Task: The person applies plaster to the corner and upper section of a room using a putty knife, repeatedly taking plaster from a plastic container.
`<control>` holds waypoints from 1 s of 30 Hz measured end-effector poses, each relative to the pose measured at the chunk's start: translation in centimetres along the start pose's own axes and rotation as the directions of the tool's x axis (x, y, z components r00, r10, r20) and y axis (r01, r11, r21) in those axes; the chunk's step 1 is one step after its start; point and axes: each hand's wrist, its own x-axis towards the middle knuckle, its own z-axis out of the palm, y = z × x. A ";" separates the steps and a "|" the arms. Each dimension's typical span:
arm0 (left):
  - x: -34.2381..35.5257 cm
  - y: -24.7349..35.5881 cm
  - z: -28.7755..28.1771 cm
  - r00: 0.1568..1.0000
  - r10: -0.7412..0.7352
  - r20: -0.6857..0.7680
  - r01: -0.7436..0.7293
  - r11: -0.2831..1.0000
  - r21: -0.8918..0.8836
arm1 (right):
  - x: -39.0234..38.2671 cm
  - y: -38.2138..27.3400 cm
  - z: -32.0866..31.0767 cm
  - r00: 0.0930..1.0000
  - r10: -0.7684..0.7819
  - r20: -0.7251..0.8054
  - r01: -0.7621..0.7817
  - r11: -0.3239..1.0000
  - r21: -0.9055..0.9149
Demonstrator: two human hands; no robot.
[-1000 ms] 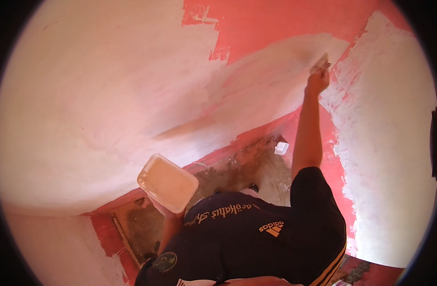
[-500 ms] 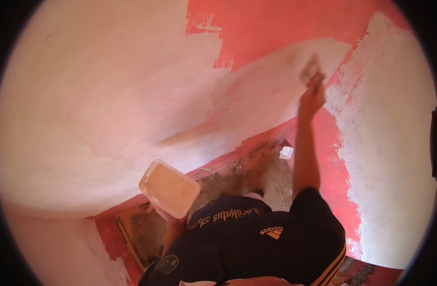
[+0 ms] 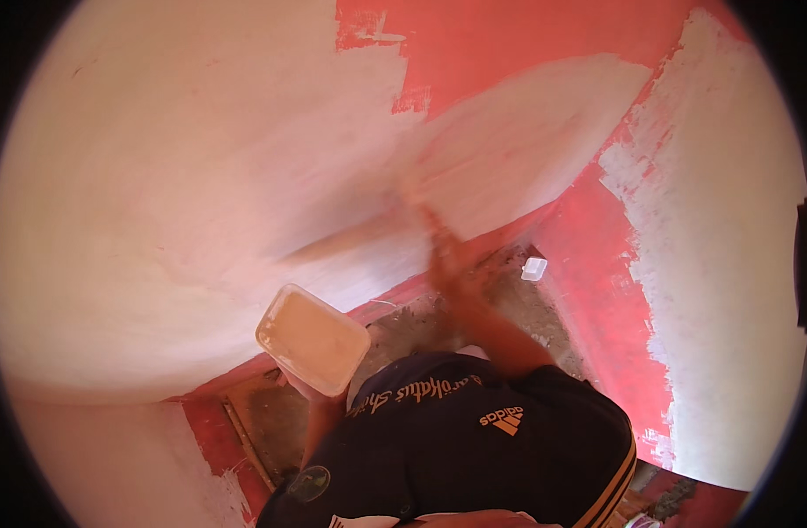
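My left hand (image 3: 314,389) is closed under a rectangular plastic tub (image 3: 268,310), whose cream-coloured contents, apparently paint, show through its open top. Most of the fingers are hidden beneath the tub. My right arm reaches forward and left to the wall, and motion smears my right hand (image 3: 434,231). The hand looks closed around a paintbrush (image 3: 409,189), itself only a blur against the wall. The wall in front (image 3: 183,158) carries a pale coat, with a ragged-edged red area (image 3: 518,31) at the top and faint red streaks near the brush.
The right wall (image 3: 729,220) is pale with a red strip (image 3: 588,246) along its lower edge. A small white container (image 3: 533,269) sits on the stained floor (image 3: 509,299) by the corner. At lower left, a long thin wooden strip (image 3: 248,444) lies along the wall's foot.
My right hand has swept left and down along the wall, away from the corner, with the paintbrush. My left hand keeps the tub in nearly the same place.
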 end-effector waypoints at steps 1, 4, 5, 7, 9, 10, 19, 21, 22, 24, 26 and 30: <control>-0.4 0.1 0.2 0.999 0.040 0.007 -0.040 0.999 -0.037 | 1.7 2.4 -2.0 0.982 0.126 -0.142 -0.126 0.992 0.010; 0.0 0.0 0.5 1.000 -0.010 0.011 0.013 0.964 -0.267 | 8.8 10.3 -10.9 0.780 0.242 -0.577 -0.245 0.967 0.074; 0.3 -0.3 -0.3 1.000 -0.020 0.018 0.024 0.964 -0.265 | 10.7 13.0 -13.3 0.742 0.190 -0.643 -0.230 0.973 0.022; 0.5 -1.0 -2.7 1.000 -0.009 0.018 0.011 0.991 -0.137 | 12.9 16.0 -15.5 0.673 0.239 -0.700 -0.281 0.958 0.057; 0.2 -0.2 -0.6 0.997 -0.067 -0.027 0.061 0.983 -0.171 | 12.0 15.1 -12.1 0.711 0.327 -0.623 -0.381 0.923 0.049; 0.3 0.2 0.4 0.991 -0.122 -0.057 0.108 0.973 -0.205 | 10.9 13.5 -9.1 0.774 0.309 -0.552 -0.403 0.914 -0.053; -0.1 0.3 0.2 0.997 -0.045 -0.059 0.044 0.999 -0.014 | -3.5 1.6 1.2 0.983 0.148 0.108 -0.148 0.989 -0.008; -0.2 -0.2 -1.1 0.998 -0.053 -0.020 0.049 0.982 -0.182 | 2.1 5.3 -4.4 0.925 0.324 -0.199 -0.335 0.942 -0.025; -0.1 -0.4 -1.6 0.995 -0.092 0.040 0.100 0.899 -0.427 | 5.2 6.9 -7.6 0.840 0.397 -0.369 -0.426 0.905 0.002; 0.0 -0.4 -1.4 0.995 -0.095 -0.014 0.087 0.953 -0.289 | 10.8 10.6 -13.6 0.666 0.413 -0.621 -0.479 0.875 0.068; 0.2 -0.3 -1.0 0.994 -0.101 -0.051 0.092 0.985 -0.144 | 13.1 15.5 -16.0 0.623 0.239 -0.745 -0.235 0.965 0.113; 0.3 0.1 -0.3 0.995 -0.095 0.008 0.094 0.959 -0.268 | 10.9 9.1 -4.9 0.814 0.168 -0.556 -0.248 0.966 -0.070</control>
